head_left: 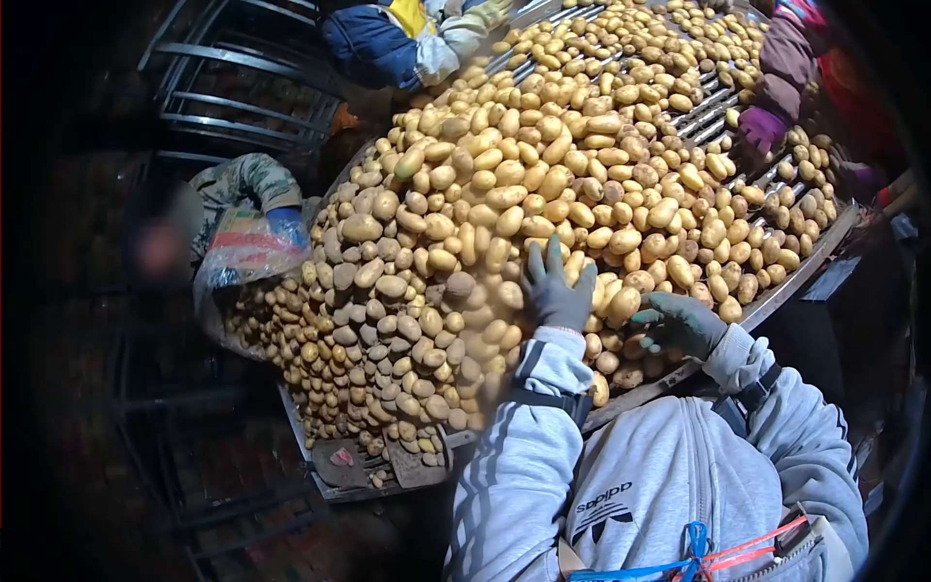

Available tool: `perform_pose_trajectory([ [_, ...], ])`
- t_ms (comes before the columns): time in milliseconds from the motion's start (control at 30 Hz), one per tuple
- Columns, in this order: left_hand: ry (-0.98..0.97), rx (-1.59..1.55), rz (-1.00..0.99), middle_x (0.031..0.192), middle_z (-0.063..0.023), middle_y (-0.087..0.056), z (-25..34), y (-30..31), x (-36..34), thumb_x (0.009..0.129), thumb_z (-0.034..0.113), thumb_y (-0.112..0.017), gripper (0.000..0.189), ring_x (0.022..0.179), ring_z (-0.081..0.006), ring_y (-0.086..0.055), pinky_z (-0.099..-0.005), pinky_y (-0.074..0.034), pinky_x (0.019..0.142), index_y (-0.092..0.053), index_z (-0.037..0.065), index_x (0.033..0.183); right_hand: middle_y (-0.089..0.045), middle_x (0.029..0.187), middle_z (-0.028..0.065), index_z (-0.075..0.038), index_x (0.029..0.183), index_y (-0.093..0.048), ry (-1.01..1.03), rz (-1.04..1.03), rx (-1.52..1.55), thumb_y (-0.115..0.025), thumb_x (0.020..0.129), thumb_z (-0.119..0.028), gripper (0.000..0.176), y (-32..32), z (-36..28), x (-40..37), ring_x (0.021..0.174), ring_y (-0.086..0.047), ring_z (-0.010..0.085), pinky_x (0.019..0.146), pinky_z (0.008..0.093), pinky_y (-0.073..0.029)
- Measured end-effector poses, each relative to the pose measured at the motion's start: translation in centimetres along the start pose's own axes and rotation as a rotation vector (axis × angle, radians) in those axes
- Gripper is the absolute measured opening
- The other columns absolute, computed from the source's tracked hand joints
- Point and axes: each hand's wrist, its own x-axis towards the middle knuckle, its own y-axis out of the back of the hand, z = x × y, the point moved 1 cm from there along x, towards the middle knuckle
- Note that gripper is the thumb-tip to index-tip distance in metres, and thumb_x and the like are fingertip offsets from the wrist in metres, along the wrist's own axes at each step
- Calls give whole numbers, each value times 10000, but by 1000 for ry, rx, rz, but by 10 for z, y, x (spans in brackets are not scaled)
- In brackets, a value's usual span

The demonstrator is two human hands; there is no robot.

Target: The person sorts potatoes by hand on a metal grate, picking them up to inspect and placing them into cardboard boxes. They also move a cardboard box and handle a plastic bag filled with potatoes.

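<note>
"Where are your potatoes (505, 197)?"

"Heaped on the desk (813, 253), under your left hand (561, 301). Its fingers spread wide, gripping none; your right hand's (693, 325) curl half open, seemingly empty."

"How will potatoes feel?"

"Likely hard, light, dusty. Hold the middle; drops may bruise."

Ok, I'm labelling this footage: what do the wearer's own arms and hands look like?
The left hand and right hand wear dark grey gloves tinged green. The light grey sleeves carry dark stripes, and a dark strap crosses each near the wrist.
</note>
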Motion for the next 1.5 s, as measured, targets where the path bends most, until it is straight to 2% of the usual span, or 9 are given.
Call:
perform_pose_trajectory([
  [133, 21, -243, -148, 1651, -259, -344, 3, 9, -18, 880, 467, -769, 749, 1437, -464, -429, -525, -335, 1223, -550, 163, 1529, -676, 1253, 68, -26, 1397, -610, 18, 80, -74, -715, 967, -20, 443, 10, 4, -12, 1142, -676, 154, 944, 306, -594],
  [333, -81, -183, 46, 1309, -245, -682, -38, 27, 32, 941, 266, -739, 491, 1230, -389, -635, -447, -478, 1109, -663, -5, 1343, -699, 1263, 81, -47, 1387, -633, 417, 29, -737, -653, 1051, -226, 381, 26, 3, -25, 1113, -704, 172, 903, 310, -611],
  [533, 170, 47, -80, 1338, -281, -645, -5, 4, 77, 930, 444, -709, 684, 1231, -459, -627, -489, -487, 1070, -556, 75, 1486, -720, 1218, 44, -61, 1367, -627, -157, 113, 178, -732, 969, -80, 412, 23, -9, -37, 1080, -709, 143, 882, 313, -612],
  [967, 130, -95, -247, 1437, -255, -605, -12, -11, 59, 856, 374, -761, 716, 1275, -403, -626, -462, -493, 1093, -569, 48, 1465, -718, 1172, 67, -89, 1388, -645, 119, 47, -337, -611, 1071, -206, 340, 17, -6, -27, 1015, -737, 187, 873, 333, -632],
  [1067, 149, -81, -323, 1433, -245, -608, -10, 1, 58, 806, 359, -801, 761, 1281, -399, -623, -465, -499, 1091, -569, 54, 1464, -718, 1140, 69, -83, 1382, -647, -14, 68, -129, -634, 1058, -218, 351, 12, -9, -27, 1016, -741, 213, 869, 337, -631],
  [1133, 148, -70, -360, 1445, -249, -600, -2, 16, 59, 796, 322, -846, 811, 1327, -375, -598, -445, -477, 1127, -539, 14, 1481, -718, 1126, 76, -88, 1367, -657, 226, 12, -503, -629, 1062, -262, 351, 10, -15, -26, 995, -741, 230, 853, 355, -632],
  [1267, -3, -785, -194, 1345, -188, -655, 0, -3, 34, 891, 94, -790, 645, 1186, -253, -665, -340, -561, 1004, -532, -30, 1468, -716, 1127, 80, -112, 1354, -653, -71, 40, 138, -603, 1071, -380, 393, 17, -5, -16, 931, -735, 262, 818, 390, -631],
  [1333, 148, -1003, -433, 1347, -168, -644, 36, 25, 11, 927, 14, -748, 597, 1187, -213, -649, -287, -565, 969, -518, -48, 1474, -719, 1078, 65, -91, 1345, -621, -125, 52, 241, -503, 1106, -443, 442, 3, -17, -14, 892, -742, 248, 790, 394, -631],
  [1500, -196, -632, -145, 1341, -161, -658, 8, 40, -14, 903, 241, -834, 501, 1248, -282, -626, -380, -500, 1080, -669, 1, 1311, -727, 1170, 121, -90, 1370, -574, -128, 15, 345, -546, 1080, -522, 521, 0, -6, 2, 896, -748, 298, 767, 403, -637],
])
